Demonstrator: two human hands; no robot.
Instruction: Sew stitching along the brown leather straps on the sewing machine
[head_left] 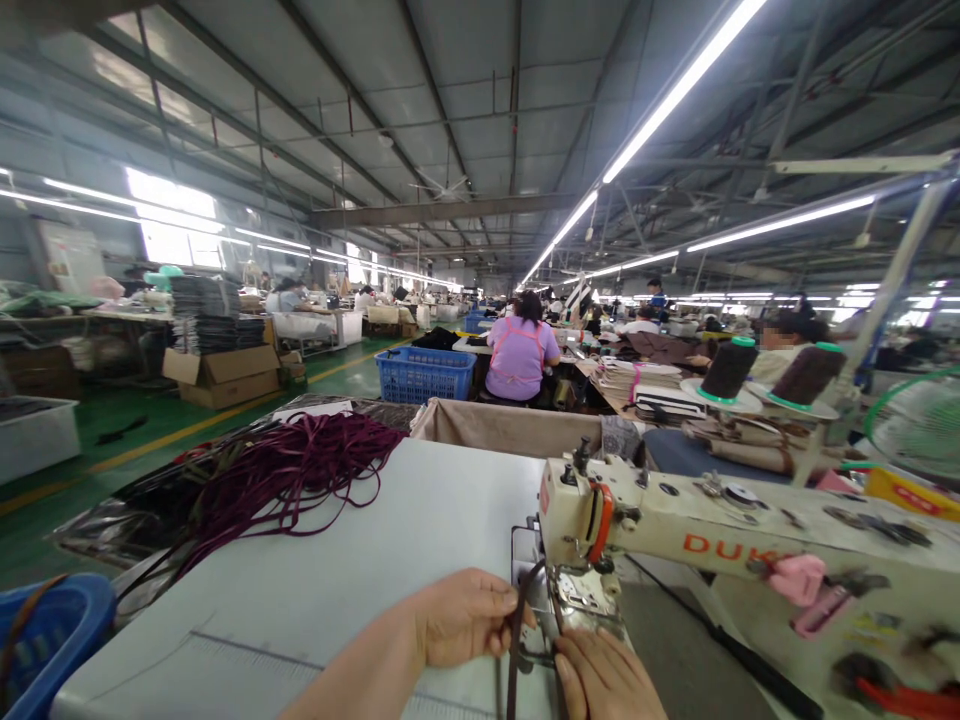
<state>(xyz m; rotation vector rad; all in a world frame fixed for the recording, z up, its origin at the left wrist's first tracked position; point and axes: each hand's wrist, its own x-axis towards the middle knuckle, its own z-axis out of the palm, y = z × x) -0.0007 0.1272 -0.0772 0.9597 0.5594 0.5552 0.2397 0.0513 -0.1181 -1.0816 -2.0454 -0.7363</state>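
Pinching a dark strap [516,640] between thumb and fingers, the left hand [465,615] held it at the near edge of the table [337,560], just left of the foot [581,592] of the machine [675,520]. The right hand [607,680] lay near right of it, fingertips pointing at the strap's lower run. Whether it gripped or only pressed could not be told.

The strap ran from under the foot down towards the near edge and out of view. With only its top end at the foot and the rest trailing nearer, this piece seemed to be at the start of its seam rather than the end. No stitching could be made out on it.

A big tangled pile [292,470] of maroon straps lay on the far left of the table, well apart from both hands. Whether those were sewn or waiting could not be told. A blue basket [45,630] stood near left, below the table.

Two dark cones [731,370] of thread stood behind the machine on the right. Farther off, a person [517,355] in purple sat facing away, beside a blue crate [424,372].
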